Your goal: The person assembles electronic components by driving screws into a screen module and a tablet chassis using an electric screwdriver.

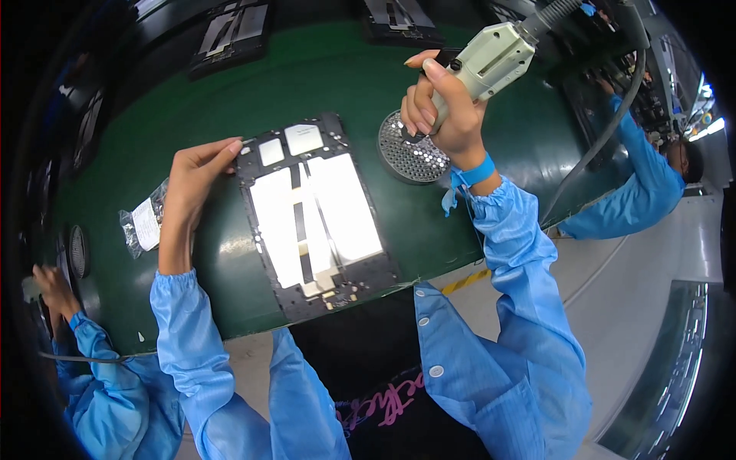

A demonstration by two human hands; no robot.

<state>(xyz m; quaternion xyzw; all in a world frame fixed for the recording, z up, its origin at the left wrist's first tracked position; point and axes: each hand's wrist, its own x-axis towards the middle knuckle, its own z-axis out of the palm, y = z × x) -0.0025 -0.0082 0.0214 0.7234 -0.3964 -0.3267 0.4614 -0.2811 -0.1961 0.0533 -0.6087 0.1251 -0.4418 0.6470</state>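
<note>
An opened tablet lies on the green work mat, with two large shiny white battery panels and dark strips between them. At its upper left corner, the thumb and forefinger of my left hand are pinched together; whatever is between the fingertips is too small to make out. My right hand grips a pale grey power screwdriver, whose ribbed hose leads up from its rear. Just below that hand sits a round metal dish with a surface full of small holes. The driver's tip is down over this dish, partly hidden by my fingers.
A clear bag with a white label lies left of my left forearm. More opened tablets stand along the far side. Another round dish is at left. Co-workers in blue sleeves work on both sides. A grey cable hangs at right.
</note>
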